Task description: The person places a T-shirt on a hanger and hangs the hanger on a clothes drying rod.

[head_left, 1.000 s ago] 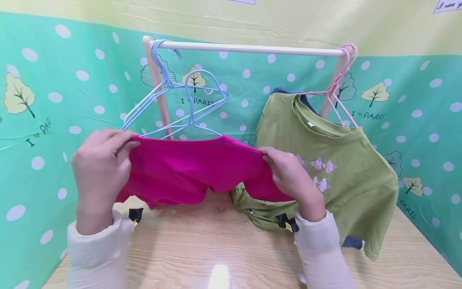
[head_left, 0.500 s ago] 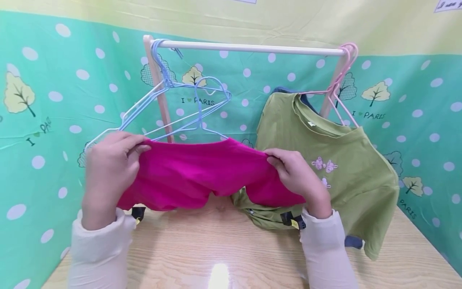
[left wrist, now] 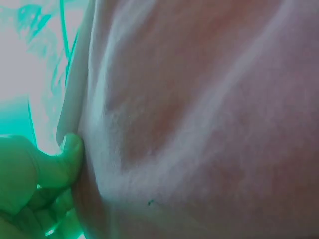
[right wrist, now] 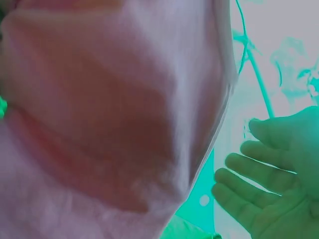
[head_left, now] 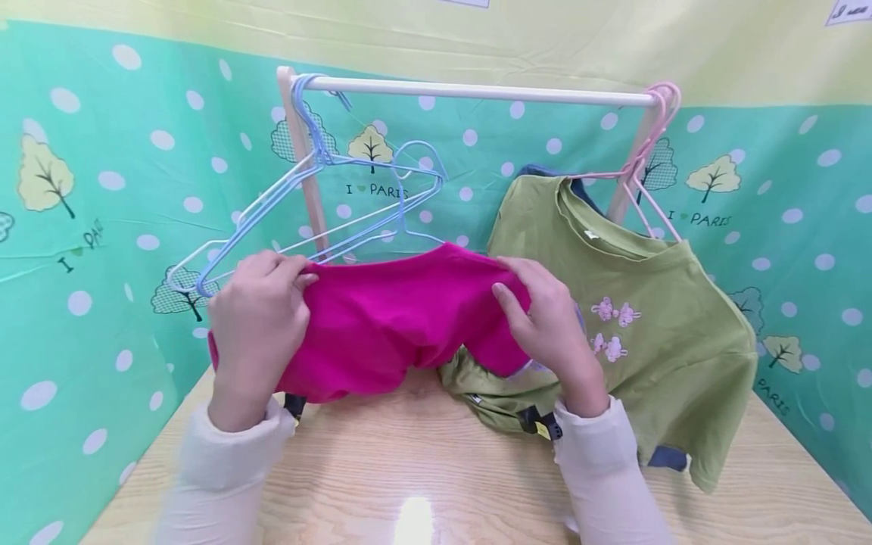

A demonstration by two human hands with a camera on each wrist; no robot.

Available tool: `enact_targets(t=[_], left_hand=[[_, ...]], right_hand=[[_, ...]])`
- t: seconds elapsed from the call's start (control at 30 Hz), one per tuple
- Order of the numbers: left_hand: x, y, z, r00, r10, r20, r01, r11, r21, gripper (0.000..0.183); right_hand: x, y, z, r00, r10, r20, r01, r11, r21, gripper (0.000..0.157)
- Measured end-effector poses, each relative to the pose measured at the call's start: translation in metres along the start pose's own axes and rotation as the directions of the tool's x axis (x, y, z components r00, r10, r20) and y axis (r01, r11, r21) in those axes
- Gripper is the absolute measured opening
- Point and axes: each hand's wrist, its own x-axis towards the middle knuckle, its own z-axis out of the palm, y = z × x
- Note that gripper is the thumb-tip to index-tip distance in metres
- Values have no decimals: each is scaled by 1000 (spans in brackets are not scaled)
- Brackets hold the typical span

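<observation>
A magenta garment (head_left: 388, 318) hangs spread between both hands in the head view. My left hand (head_left: 255, 333) pinches its top edge at the left; in the left wrist view that thumb (left wrist: 72, 154) presses against the cloth (left wrist: 209, 119). At the garment's right end is my right hand (head_left: 552, 325), thumb and fingers parted. From the right wrist view, the right hand (right wrist: 274, 174) has its fingers extended beside the cloth edge, with a gap between. A blue hanger (head_left: 400, 198) rises behind the garment's top edge, its hook free of the rod and its lower part hidden.
A clothes rack with a white rod (head_left: 477, 91) stands behind. Several blue hangers (head_left: 309, 140) hang at its left end. Pink hangers (head_left: 635, 163) at the right carry an olive green T-shirt (head_left: 654, 318). More green cloth (head_left: 507, 393) lies on the wooden table (head_left: 409, 462).
My left hand has moved right with the magenta garment. The right hand has loosened from the cloth, its thumb and fingers spreading. The loose blue hanger's hook has shifted right.
</observation>
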Motion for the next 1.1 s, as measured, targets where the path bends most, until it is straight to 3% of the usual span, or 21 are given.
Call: enact_targets(t=[0.1,0.27,0.4,0.5,0.57,0.6,0.8,0.9,1.0,1.1], left_hand=[[-3,9,5,1000,8,-22,-7,1000,26,10],[-8,22,13,998,54,-36,-51,996,69,9],[-12,30,17,998,66,-21,-64,995,81,11],[-15,35,20,997,72,-11,-71,993,92,11],[-17,38,20,997,77,-5,-76,992,99,11],[-17,39,21,997,79,-2,-78,992,102,11],[-19,43,20,995,86,44,-90,991,94,12],[-20,45,18,992,80,93,-88,992,87,12],[-21,47,17,987,65,149,-78,993,83,14],[-21,48,16,978,51,201,-69,994,83,16]], right_hand=[[1,-5,9,999,-28,-28,29,999,31,38],[2,-14,24,998,-56,-3,56,991,124,34],[2,-19,35,998,17,53,-32,955,295,32],[1,-23,42,989,113,95,-143,890,433,31],[0,-26,46,975,183,128,-223,814,537,31],[1,-27,47,965,218,147,-263,760,594,32],[1,-35,51,875,385,295,-431,337,837,39],[2,-36,54,842,418,342,-439,159,884,41],[2,-36,55,823,430,371,-425,33,904,43],[2,-37,57,812,431,395,-413,-54,909,44]])
